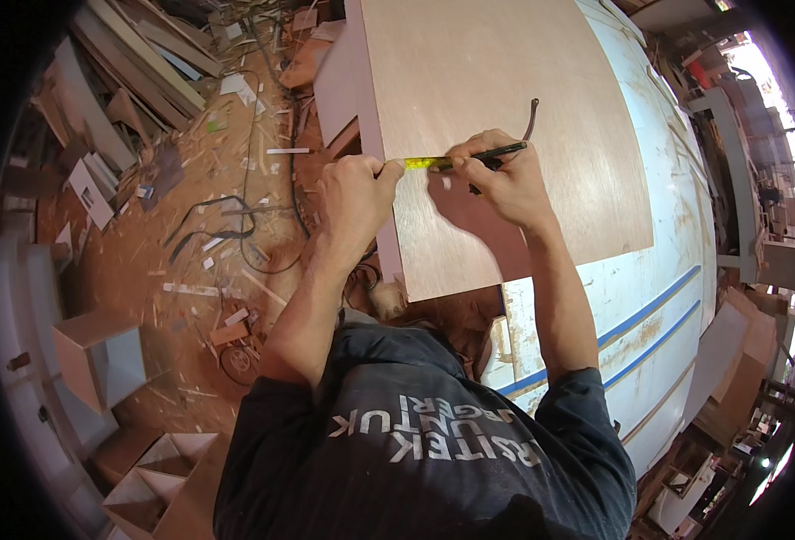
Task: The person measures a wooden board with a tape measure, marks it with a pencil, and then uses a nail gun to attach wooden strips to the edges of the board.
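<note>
A pale plywood sheet [505, 63] lies in front of me. Across its left edge runs a short length of yellow tape measure blade [422, 163]. My left hand [357, 189] is closed, its thumb and finger pinching the blade's end at that edge. My right hand [510, 184] is closed over the sheet on the other end of the blade. A dark pencil-like stick [508, 148] also sticks out of its fingers, tip pointing left. The tape's case is mostly hidden in the right palm. A thin dark curved strip [533, 117] rises beyond that hand; its kind is unclear.
Beneath the sheet is a white worktop [667, 207] with blue strips [649, 328]. Wood scraps and a black cable [298, 180] litter the floor at left. Boards [136, 63] lean at far left, and open boxes [159, 486] stand at lower left.
</note>
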The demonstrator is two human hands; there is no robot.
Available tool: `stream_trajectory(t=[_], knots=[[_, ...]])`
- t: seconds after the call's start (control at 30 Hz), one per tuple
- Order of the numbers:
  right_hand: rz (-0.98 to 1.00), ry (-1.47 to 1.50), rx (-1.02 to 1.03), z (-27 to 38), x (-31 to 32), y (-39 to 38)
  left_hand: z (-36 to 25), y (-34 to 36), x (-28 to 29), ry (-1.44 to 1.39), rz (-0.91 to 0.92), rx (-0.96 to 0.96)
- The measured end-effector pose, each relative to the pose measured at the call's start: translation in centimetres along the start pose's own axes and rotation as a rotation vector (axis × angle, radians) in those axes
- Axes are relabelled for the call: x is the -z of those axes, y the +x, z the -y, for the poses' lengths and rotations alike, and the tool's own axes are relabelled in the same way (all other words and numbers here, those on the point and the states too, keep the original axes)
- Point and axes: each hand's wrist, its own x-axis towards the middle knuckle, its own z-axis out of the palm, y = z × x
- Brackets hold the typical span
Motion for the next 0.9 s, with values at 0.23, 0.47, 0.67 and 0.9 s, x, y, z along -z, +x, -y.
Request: stream_trajectory(t=[0.23,0.47,0.67,0.9], knots=[[-0.128,0.181,0.109,0.7,-0.9,-0.3,0.5,0.8,0.3,-0.018,0.038,-0.084],[-0.171,-0.633,0.523,0.1,-1.2,-2.5,0.3,-0.1,0.5,-0.030,0.027,-0.051],[-0.254,-0.780,0.629,0.3,-0.5,-3.1,0.8,-0.7,1.6,-0.145,0.066,-0.004],[-0.191,-0.835,0.604,1.3,2.9,-4.0,6.6,-0.6,8.3,-0.287,0.237,0.149]])
